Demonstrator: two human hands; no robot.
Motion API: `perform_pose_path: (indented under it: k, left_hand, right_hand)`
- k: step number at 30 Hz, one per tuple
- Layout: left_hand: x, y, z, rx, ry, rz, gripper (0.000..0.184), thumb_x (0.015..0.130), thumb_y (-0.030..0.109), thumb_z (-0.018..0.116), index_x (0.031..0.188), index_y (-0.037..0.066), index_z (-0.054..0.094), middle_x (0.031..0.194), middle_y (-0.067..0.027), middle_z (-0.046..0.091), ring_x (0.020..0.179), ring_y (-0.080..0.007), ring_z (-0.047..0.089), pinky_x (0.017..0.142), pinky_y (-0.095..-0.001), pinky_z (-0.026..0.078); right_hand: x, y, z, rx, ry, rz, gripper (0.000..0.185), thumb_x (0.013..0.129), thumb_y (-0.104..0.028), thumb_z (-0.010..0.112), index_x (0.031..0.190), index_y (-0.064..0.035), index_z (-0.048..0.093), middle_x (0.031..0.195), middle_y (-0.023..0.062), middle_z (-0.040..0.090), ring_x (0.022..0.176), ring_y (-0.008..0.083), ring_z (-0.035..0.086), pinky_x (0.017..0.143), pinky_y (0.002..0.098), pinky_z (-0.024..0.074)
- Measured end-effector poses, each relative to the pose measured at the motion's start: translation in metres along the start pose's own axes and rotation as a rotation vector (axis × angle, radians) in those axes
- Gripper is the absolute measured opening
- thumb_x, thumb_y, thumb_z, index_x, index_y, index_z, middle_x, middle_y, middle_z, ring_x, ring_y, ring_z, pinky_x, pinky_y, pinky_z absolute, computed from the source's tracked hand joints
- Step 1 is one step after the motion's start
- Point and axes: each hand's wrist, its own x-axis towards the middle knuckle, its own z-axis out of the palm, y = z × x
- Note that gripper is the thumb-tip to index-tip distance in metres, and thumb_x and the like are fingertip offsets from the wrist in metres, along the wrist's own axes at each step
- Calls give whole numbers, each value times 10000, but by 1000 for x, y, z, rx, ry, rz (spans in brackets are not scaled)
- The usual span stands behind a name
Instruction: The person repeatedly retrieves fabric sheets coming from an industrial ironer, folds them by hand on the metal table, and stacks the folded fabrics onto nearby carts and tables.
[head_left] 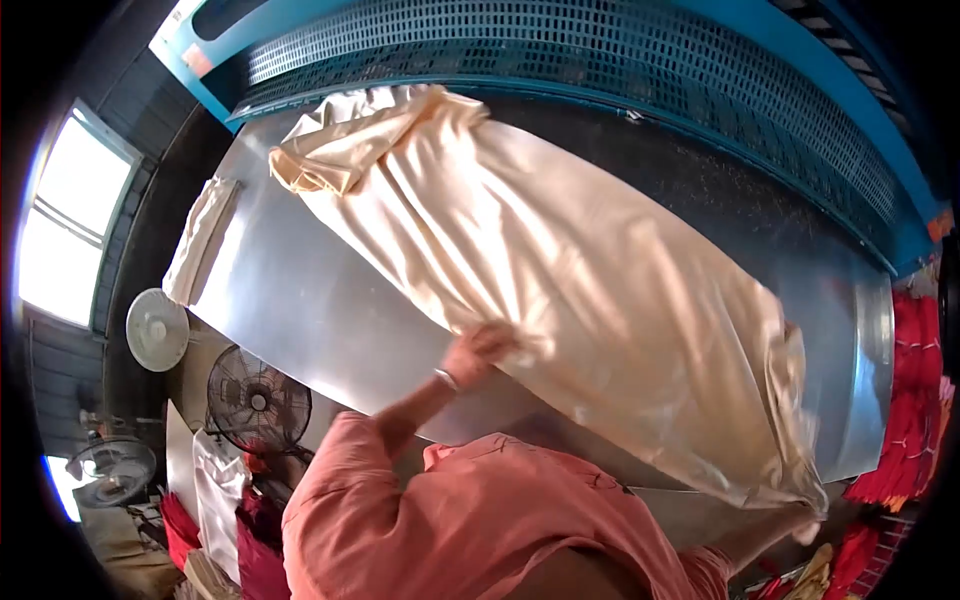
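Note:
A long cream satin cloth (600, 280) lies slantwise across a shiny metal table (300, 265), its far end bunched in folds at the upper left. My left hand (485, 348) grips the near edge of the cloth around its middle, slightly blurred, and creases fan out from the fingers. Low on the right, my right hand (797, 522) holds the gathered near corner of the same cloth just past the table's front edge. Part of that hand is covered by the fabric.
A blue machine with a perforated guard (560, 50) runs along the table's far side. A folded cream cloth (202, 240) lies on the left edge. A black fan (258, 400) and a white fan (158, 330) stand left. Red fabric bundles (910, 390) hang at right.

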Motion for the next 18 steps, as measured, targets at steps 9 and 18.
perform_pose_path:
  k: [9, 18]
  left_hand:
    - [107, 157, 15, -1372, -119, 28, 504, 795, 242, 592, 1245, 76, 438, 1233, -66, 486, 1158, -202, 435, 950, -353, 373]
    - [75, -184, -54, -939, 893, -528, 282, 817, 262, 570, 984, 35, 568, 851, -70, 587, 764, -209, 564, 692, -307, 468]
  right_hand:
    - [-287, -123, 202, -198, -721, -808, 421, 816, -224, 604, 1171, -29, 491, 1140, 145, 513, 1072, 293, 473, 889, 406, 361]
    - [-469, -80, 240, -528, -1095, -1165, 444, 808, -204, 615, 1193, -26, 483, 1257, 132, 468, 1195, 301, 409, 979, 416, 304]
